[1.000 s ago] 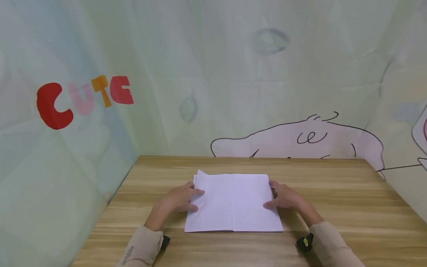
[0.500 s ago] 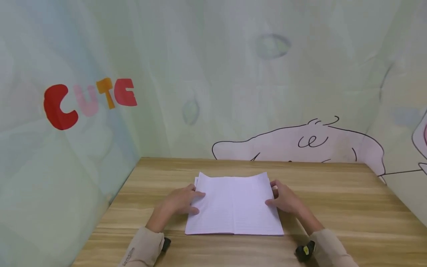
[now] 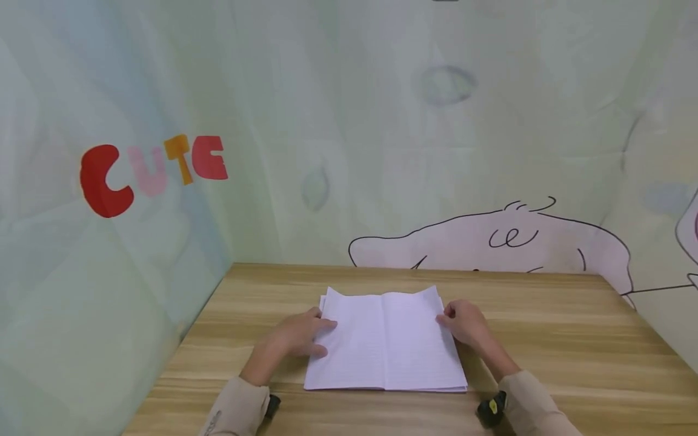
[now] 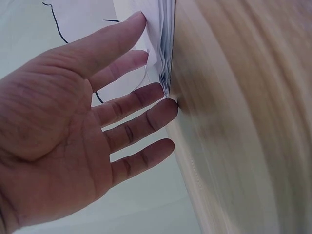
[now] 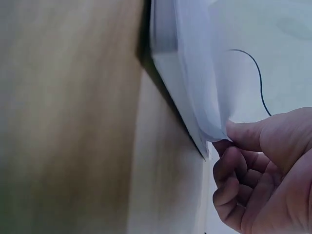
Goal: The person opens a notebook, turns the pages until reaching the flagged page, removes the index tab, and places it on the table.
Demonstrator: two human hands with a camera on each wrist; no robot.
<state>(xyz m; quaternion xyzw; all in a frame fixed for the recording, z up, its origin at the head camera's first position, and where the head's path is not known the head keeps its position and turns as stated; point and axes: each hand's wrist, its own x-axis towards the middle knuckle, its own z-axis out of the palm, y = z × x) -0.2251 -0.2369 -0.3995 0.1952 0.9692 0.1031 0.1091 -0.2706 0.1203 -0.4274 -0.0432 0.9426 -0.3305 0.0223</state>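
An open notebook with white lined pages lies flat on the wooden table, its top corners curling up. My left hand rests at its left edge, thumb and index finger on the page. In the left wrist view its fingers stay fairly straight and spread beside the stacked page edges. On the opposite side, my right hand pinches the edge of a notebook page between thumb and index finger, and its other fingers are curled in. That page bends up away from the pages beneath it.
The wooden table runs back to a fabric backdrop with a drawn cartoon outline. Colourful letters hang on the left side wall. Dark wrist cameras sit at the sleeve cuffs.
My right hand has drawn its fingers together into a pinch on the right page, whose top corner has risen. The left hand holds nearly the same place. The head view has tilted up slightly.
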